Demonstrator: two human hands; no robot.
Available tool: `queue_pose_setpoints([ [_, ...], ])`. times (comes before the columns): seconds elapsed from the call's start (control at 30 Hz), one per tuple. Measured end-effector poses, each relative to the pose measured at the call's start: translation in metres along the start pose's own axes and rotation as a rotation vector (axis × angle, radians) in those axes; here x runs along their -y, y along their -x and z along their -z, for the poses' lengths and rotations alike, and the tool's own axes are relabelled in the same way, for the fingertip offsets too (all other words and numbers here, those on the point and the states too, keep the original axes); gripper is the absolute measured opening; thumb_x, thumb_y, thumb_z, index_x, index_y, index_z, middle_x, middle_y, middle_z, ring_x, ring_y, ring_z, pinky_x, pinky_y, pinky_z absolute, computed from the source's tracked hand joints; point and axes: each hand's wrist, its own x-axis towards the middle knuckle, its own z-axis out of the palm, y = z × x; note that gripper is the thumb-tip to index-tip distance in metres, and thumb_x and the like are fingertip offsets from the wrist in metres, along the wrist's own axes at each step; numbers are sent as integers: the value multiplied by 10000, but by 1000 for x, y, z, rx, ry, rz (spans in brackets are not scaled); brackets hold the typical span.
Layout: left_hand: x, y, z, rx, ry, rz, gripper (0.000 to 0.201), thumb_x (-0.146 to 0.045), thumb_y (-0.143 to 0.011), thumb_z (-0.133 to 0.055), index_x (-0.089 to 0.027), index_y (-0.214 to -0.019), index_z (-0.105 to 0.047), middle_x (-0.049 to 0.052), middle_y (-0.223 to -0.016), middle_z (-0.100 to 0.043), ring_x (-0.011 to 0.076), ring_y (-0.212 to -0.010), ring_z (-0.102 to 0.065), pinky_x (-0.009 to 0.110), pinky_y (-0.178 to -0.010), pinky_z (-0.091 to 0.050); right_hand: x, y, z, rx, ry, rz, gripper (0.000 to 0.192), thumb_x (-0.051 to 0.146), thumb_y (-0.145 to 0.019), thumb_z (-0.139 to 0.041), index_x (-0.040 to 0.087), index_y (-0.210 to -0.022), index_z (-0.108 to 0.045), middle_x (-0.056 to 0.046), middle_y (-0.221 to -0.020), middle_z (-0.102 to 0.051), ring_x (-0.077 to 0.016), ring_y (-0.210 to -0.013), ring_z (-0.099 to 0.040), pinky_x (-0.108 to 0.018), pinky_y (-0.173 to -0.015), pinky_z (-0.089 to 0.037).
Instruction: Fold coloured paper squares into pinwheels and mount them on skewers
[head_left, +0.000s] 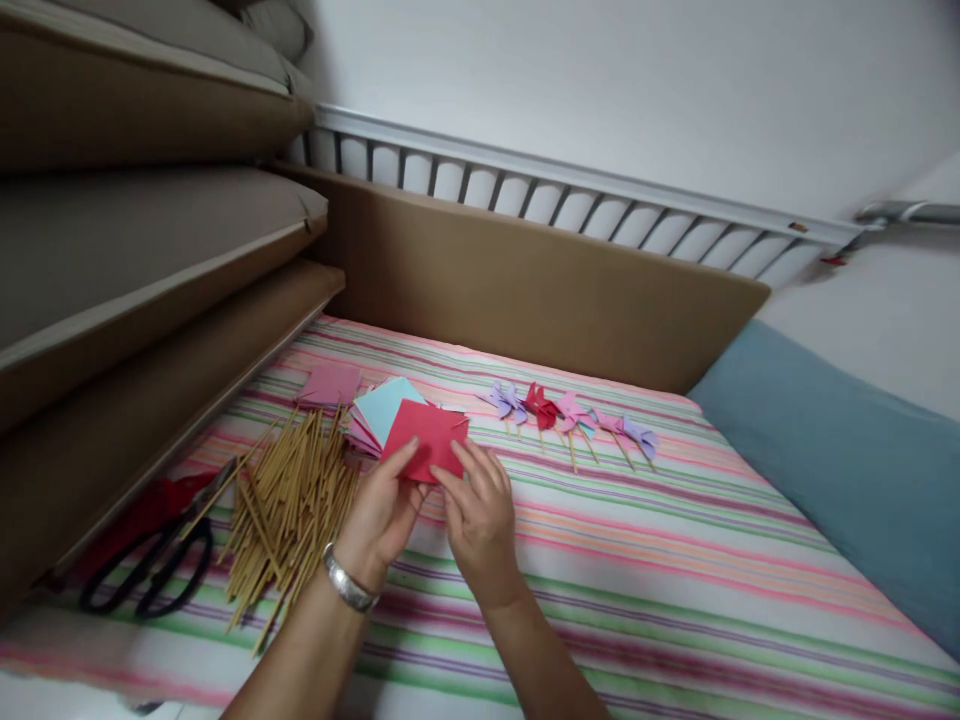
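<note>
Both my hands pinch the red paper square [427, 443], lifted just above the striped bed [675, 560]: left hand [382, 515] fingers closed on its lower left edge, right hand [480, 515] on the lower right. Paper stack [379, 415] just behind, skewer pile [289, 510] beside left wrist. Risk: wrist could nudge skewers; loose pinch may crease the paper.

A plain white wall [637, 90] is seen at the back, evenly lit by soft daylight. Along its foot a white slatted metal rail [570, 195] is fixed, and a long brown cardboard panel [525, 280] is propped against it. At the left, flat brown cardboard sheets [135, 290] are stacked in tiers. The surface is covered by a pink, green and white striped cloth [675, 560], bordered at the right by a blue fabric cushion [840, 470].
</note>
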Motion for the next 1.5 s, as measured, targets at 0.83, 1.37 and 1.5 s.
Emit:
queue_pose_setpoints([
  [0.83,13,-5,-8,8,-250,-7,260,-178,-760,-642,-153,-1018,-658,81,-1010,-709,203,-864,-674,315,-768,-550,-19,6,18,-68,-1095,-934,330,185,-684,-660,223,-1012,-669,37,-682,-555,-86,-606,-543,-218,-591,-480],
  [1.37,6,-1,-7,5,-262,-126,188,-166,-707,-688,-133,-892,-675,70,-889,-722,220,-819,-672,334,-745,-536,-4,6,17,-8,-1041,-810,285,149,-753,-594,232,-1022,-642,28,-732,-586,-107,-627,-616,-265,-635,-506],
  [1.5,7,-1,-6,0,-265,-128,221,-168,-706,-693,-138,-923,-668,70,-924,-715,203,-819,-664,312,-727,-533,-4,5,18,-27,-1057,-818,295,166,-759,-605,236,-1044,-627,28,-743,-600,-109,-641,-614,-267,-650,-507],
])
